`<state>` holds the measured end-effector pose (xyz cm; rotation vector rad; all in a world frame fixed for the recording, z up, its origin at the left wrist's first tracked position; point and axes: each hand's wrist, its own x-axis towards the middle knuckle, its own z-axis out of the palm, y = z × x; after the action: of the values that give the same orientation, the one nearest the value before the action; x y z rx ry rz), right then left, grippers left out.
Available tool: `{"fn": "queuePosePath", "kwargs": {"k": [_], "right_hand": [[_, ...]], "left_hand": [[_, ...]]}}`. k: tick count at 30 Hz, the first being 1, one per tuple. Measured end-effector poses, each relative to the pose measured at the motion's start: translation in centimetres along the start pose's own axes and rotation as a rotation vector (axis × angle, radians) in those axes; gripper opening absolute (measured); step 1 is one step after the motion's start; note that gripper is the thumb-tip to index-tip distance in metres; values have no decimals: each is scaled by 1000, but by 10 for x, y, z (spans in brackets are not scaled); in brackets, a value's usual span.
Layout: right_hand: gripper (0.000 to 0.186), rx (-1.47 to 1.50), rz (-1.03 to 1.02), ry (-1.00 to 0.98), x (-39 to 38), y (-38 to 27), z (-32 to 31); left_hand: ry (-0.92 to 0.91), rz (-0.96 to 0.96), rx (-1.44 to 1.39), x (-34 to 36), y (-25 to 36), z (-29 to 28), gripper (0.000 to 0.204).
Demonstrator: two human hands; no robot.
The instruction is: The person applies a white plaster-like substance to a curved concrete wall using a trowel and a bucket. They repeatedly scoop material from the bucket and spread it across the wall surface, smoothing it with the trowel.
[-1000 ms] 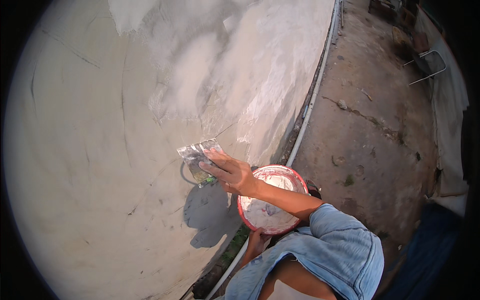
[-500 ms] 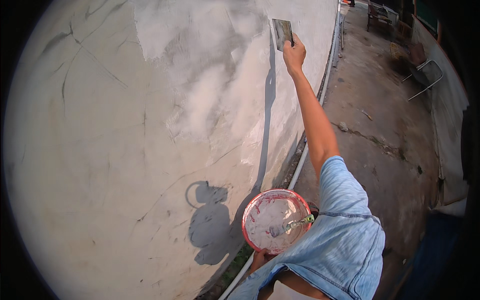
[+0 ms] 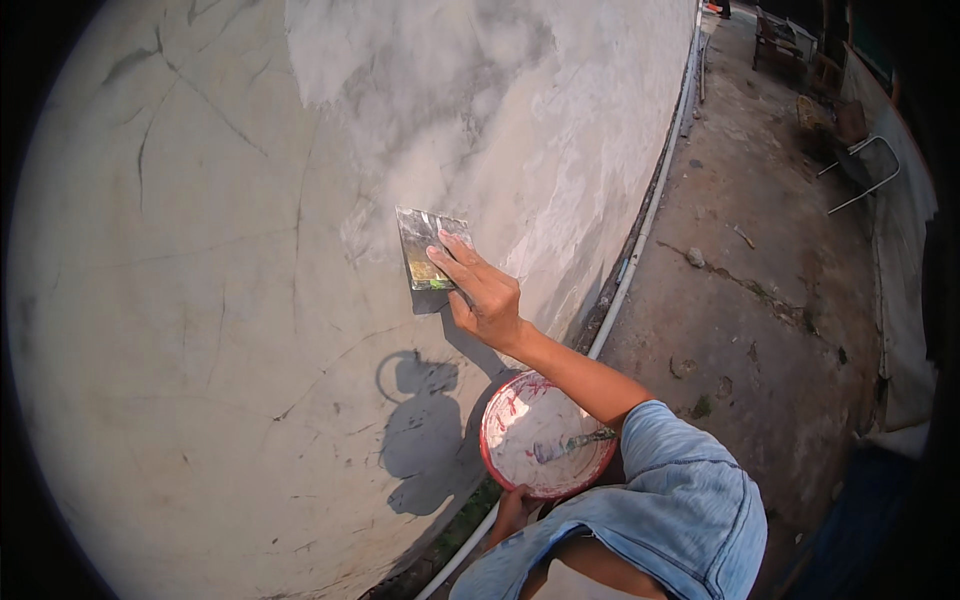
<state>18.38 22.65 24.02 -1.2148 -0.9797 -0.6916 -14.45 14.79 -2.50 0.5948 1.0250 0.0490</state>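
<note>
Head cam: grasping scraper (image 3: 420, 255) in right hand (image 3: 487, 300), with fingers laid over its face. Positioned just off centre of view, toward 10–11 o'clock, over wall (image 3: 200, 330), below pale patch (image 3: 500, 100) at 12 o'clock. Can't tell if touching wall. Holding tub (image 3: 486, 455) at 5 o'clock with left hand (image 3: 513, 503), closed on its rim at tub's 7 o'clock; partly hidden under there. Seen inside tub: whitish paste (image 3: 518, 425), plus brush (image 3: 570, 445) with handle toward tub's 3 o'clock. Cast on wall at 7 o'clock: shadow (image 3: 420, 435). Seen at 2 o'clock: chair (image 3: 858, 165) on ground (image 3: 740, 300).
</note>
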Motion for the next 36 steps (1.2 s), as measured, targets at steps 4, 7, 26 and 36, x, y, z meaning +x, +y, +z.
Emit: {"fn": "queuePosePath", "kwargs": {"k": [4,7,26,36], "right_hand": [[58,100,-146,-280,-37,-24,-17],[59,150,4,-42,-23,3,-22],[55,109,467,156,-54,4,-19],[70,36,246,59,-67,-11,48]], "left_hand": [[-17,59,39,-17,17,27,49],[-49,80,54,-9,9,15,49],[64,31,-17,-17,-15,-1,42],[52,-18,-87,-7,-27,-13,38]]}}
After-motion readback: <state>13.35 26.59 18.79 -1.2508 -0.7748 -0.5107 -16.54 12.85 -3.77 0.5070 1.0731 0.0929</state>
